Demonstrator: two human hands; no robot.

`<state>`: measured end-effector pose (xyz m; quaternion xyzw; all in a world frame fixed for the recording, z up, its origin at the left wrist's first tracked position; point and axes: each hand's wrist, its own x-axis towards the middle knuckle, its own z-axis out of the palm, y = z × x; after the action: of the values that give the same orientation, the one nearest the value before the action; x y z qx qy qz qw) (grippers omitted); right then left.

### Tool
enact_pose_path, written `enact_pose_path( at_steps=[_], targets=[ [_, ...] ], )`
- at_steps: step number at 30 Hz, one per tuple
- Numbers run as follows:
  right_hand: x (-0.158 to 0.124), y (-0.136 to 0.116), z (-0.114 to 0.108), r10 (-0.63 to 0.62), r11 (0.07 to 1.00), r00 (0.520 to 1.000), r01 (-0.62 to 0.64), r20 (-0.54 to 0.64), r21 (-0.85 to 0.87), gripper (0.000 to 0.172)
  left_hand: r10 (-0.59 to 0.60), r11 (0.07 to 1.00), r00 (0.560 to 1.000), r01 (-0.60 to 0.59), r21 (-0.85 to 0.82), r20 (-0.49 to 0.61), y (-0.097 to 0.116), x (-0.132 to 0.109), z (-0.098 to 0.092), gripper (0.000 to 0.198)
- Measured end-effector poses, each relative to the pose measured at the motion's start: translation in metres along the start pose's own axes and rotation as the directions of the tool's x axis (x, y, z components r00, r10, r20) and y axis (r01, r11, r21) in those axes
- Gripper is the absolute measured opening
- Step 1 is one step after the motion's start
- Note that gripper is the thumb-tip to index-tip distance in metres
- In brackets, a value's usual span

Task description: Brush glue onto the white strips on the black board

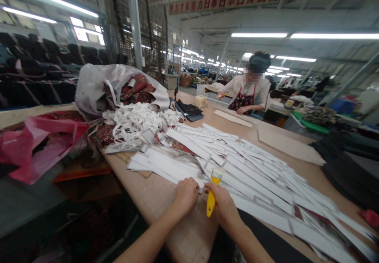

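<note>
My right hand (221,196) is closed around a yellow-handled paintbrush (211,204), its pale bristles pointing up and away from me. The fingers of my left hand (186,194) are curled on the near end of a white strip (201,185), and my right fingertips come close to that same end. Whether they also pinch it I cannot tell. Under and left of it lies a small stack of wide white strips (160,167). Many more white strips with grey edges (245,176) spread in overlapping rows to the right, with bits of dark red patterned material between them.
White tangled scraps (139,123) and a clear bag of red patterned cloth (124,85) are heaped at the table's left, beside a pink bag (44,144). Across the table (156,200) a co-worker (248,85) holds a small yellow tool. Dark stacked material (352,176) stands at right.
</note>
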<state>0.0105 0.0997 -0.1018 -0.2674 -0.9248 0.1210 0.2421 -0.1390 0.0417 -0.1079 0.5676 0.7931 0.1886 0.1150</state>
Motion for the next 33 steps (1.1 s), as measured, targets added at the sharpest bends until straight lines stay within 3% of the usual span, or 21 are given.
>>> enact_pose_path(
  at_steps=[7,11,14,16,17,18,20,22,23,24,25,26,28,29,30,31,33],
  targets=[
    [0.002,0.002,0.017,-0.006,1.000,1.000,0.007,0.013,-0.021,0.029,-0.006,0.986,1.000,0.001,-0.166,-0.031,-0.005,0.000,0.001,0.014],
    [0.004,-0.006,0.019,-0.040,0.993,0.993,0.051,0.109,-0.105,0.027,-0.076,0.938,0.982,0.013,-0.346,-0.170,-0.008,0.006,0.007,0.007],
    [0.005,-0.013,0.019,0.027,0.984,0.990,-0.002,0.137,-0.179,0.026,-0.224,0.859,0.917,0.025,-0.511,-0.331,-0.034,0.016,-0.017,0.011],
    [0.004,-0.016,0.018,0.061,0.980,0.985,-0.029,0.162,-0.195,0.027,-0.358,0.795,0.804,-0.004,-0.607,-0.475,-0.068,0.017,-0.057,0.014],
    [0.004,-0.018,0.016,0.071,0.980,0.982,-0.035,0.177,-0.197,0.027,-0.430,0.764,0.715,-0.036,-0.644,-0.551,-0.088,0.014,-0.083,0.015],
    [0.004,-0.019,0.015,0.078,0.980,0.979,-0.040,0.190,-0.197,0.027,-0.492,0.739,0.614,-0.080,-0.668,-0.618,-0.108,0.009,-0.111,0.016],
    [0.005,-0.022,0.014,0.088,0.981,0.975,-0.050,0.203,-0.186,0.028,-0.602,0.715,0.351,-0.164,-0.680,-0.717,-0.143,-0.007,-0.164,0.016],
    [0.007,-0.024,0.014,0.098,0.984,0.974,-0.064,0.202,-0.166,0.029,-0.611,0.744,0.138,-0.234,-0.626,-0.779,-0.159,-0.028,-0.200,0.010],
    [0.008,-0.025,0.014,0.104,0.988,0.975,-0.077,0.196,-0.136,0.029,-0.559,0.792,0.067,-0.252,-0.556,-0.826,-0.157,-0.039,-0.207,0.014],
    [0.009,-0.026,0.014,0.111,0.991,0.975,-0.095,0.190,-0.091,0.030,-0.482,0.846,0.039,-0.240,-0.477,-0.875,-0.149,-0.048,-0.208,0.019],
    [0.010,-0.026,0.013,0.120,0.993,0.975,-0.115,0.188,-0.037,0.029,-0.388,0.896,0.055,-0.213,-0.391,-0.920,-0.134,-0.055,-0.202,0.021],
    [0.010,-0.027,0.009,0.131,0.990,0.974,-0.137,0.187,0.019,0.026,-0.280,0.936,0.122,-0.186,-0.299,-0.952,-0.115,-0.061,-0.190,0.020],
    [0.007,-0.031,-0.004,0.159,0.977,0.970,-0.182,0.182,0.115,0.019,-0.083,0.965,0.326,-0.211,-0.158,-0.942,-0.067,-0.069,-0.159,0.012],
    [0.003,-0.033,-0.015,0.167,0.962,0.973,-0.196,0.159,0.189,0.017,0.025,0.954,0.420,-0.280,-0.104,-0.907,-0.041,-0.073,-0.143,0.009],
    [-0.002,-0.036,-0.029,0.165,0.937,0.980,-0.191,0.110,0.292,0.019,0.127,0.929,0.488,-0.364,-0.069,-0.864,-0.015,-0.077,-0.129,0.010],
    [-0.009,-0.039,-0.044,0.154,0.892,0.987,-0.157,0.042,0.423,0.024,0.223,0.889,0.532,-0.454,-0.053,-0.817,0.011,-0.082,-0.117,0.012],
    [-0.025,-0.047,-0.075,0.131,0.760,0.985,-0.026,-0.114,0.649,0.035,0.357,0.776,0.572,-0.622,-0.107,-0.739,0.057,-0.090,-0.102,0.019]
  ],
)
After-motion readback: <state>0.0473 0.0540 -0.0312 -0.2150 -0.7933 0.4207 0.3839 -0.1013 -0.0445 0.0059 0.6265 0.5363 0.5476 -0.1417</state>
